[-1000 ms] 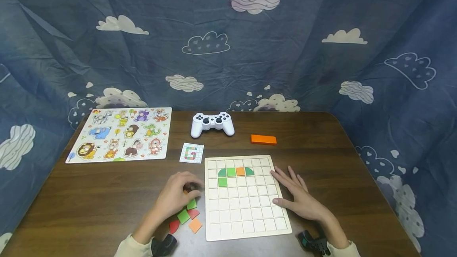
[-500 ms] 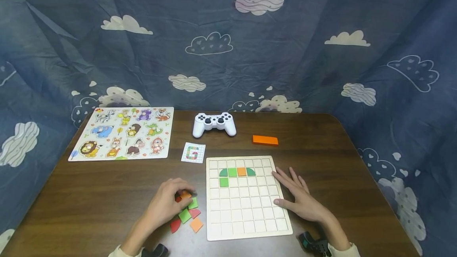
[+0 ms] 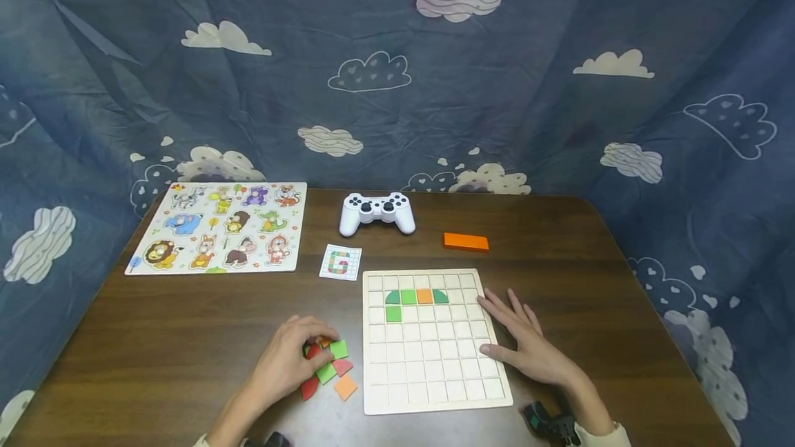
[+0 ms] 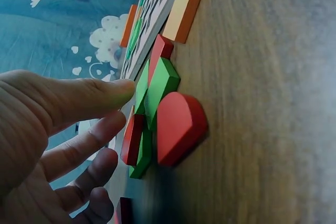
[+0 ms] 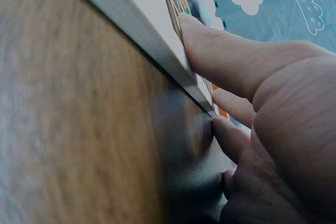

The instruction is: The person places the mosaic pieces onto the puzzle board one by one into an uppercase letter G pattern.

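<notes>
My left hand is over a small pile of coloured wooden pieces, left of the grid board. In the left wrist view its thumb and fingers are apart, fingertips right at a red piece and a green square. A rounded red piece lies nearest that camera. An orange square is at the pile's near side. My right hand rests against the board's right edge, thumb and fingertips on its rim, fingers spread. Several green pieces and an orange square sit in the board's upper cells.
A pattern card lies beyond the pile. Farther back are an animal puzzle board, a white game controller and an orange block. A blue cloud-print curtain hangs behind the table.
My left hand has drawn back from beside the board to the left side of the pile. The right hand stays at the board's edge. The head view has shifted slightly.
</notes>
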A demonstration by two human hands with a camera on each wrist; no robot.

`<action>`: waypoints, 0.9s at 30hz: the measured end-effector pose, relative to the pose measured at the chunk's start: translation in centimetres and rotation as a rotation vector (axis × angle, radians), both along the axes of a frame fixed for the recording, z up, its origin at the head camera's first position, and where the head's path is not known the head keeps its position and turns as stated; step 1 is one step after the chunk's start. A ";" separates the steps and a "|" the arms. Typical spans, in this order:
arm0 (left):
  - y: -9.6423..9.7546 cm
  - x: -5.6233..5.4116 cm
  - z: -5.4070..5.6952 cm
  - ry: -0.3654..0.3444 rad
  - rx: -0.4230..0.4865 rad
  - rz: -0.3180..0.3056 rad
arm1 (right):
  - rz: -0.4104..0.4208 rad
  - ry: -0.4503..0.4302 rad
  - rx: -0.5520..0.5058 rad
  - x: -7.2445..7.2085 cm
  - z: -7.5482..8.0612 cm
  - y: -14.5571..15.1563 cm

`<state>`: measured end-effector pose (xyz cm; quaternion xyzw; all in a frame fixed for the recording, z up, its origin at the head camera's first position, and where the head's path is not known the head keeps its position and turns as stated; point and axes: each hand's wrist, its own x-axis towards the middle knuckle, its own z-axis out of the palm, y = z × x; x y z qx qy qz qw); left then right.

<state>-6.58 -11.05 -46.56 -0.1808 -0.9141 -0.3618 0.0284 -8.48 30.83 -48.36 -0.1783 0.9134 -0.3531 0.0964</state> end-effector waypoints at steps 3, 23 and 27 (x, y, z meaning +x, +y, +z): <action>-0.1 0.4 0.0 0.009 -0.006 0.008 | -0.005 -0.006 0.012 0.0 -0.1 0.1; -0.6 0.0 0.1 -0.004 0.024 0.160 | -0.017 -0.005 0.021 -0.2 0.4 -0.1; -0.4 -0.3 -0.1 -0.056 0.005 0.197 | -0.015 -0.009 0.023 -0.1 0.3 -0.1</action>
